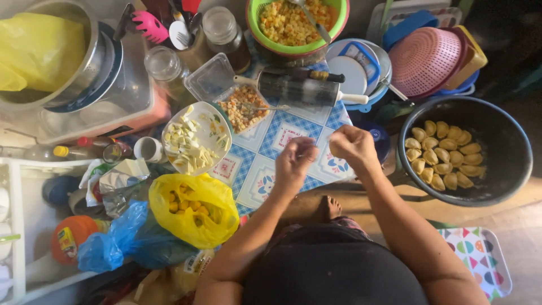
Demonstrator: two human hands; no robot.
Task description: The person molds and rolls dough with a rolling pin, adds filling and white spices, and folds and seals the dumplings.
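Seen from above, the person's left hand (pixel 293 161) and right hand (pixel 353 146) meet over the blue-and-white patterned surface (pixel 265 152), fingers of both pinched narrow on what looks like a small piece of dough held between them; it is too small and hidden to name for sure. Just beyond the hands lie a rolling pin (pixel 299 87) and a clear tub of diced filling (pixel 243 107) with a spoon in it, and a floral plate of pale slices (pixel 195 138) sits to the left. To the right, a black pan (pixel 508 141) holds rows of folded pastries (pixel 443 155). The likely trouble is a weak or uneven pinch: the seam could open and filling spill onto the surface. The piece hangs in the air, so a slip would drop it near the person's foot (pixel 331 207). The yellow bag (pixel 195 209) and blue bag (pixel 113 243) crowd the left elbow, and a wide sweep could knock the plate.
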